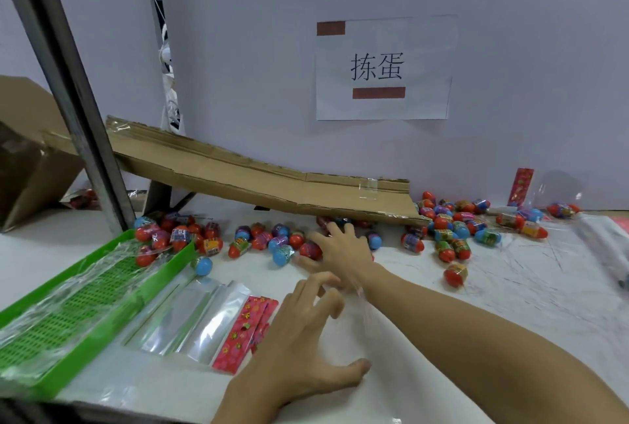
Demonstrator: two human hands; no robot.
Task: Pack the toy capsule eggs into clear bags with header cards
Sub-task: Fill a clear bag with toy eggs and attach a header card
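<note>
Many red and blue toy capsule eggs [282, 253] lie scattered along the back of the white table [510, 287]. My right hand [340, 250] reaches among them with fingers spread; its thumb and index finger lie either side of a red egg [310, 250]. My left hand [306, 338] hovers nearer me with fingers bent and thumb stretched wide. A faint clear film [363, 301] shows between its fingertips and my right forearm; whether it holds that film is unclear. Flat clear bags [190, 318] with pink header cards [243, 331] lie left of my left hand.
A green slotted tray [85, 314], partly covered in plastic wrap, sits at the left with several eggs at its far end. A flattened cardboard sheet [255, 175] slopes down over the eggs. A dark metal post [68, 83] stands at the left. A filled bag [558, 199] leans on the wall.
</note>
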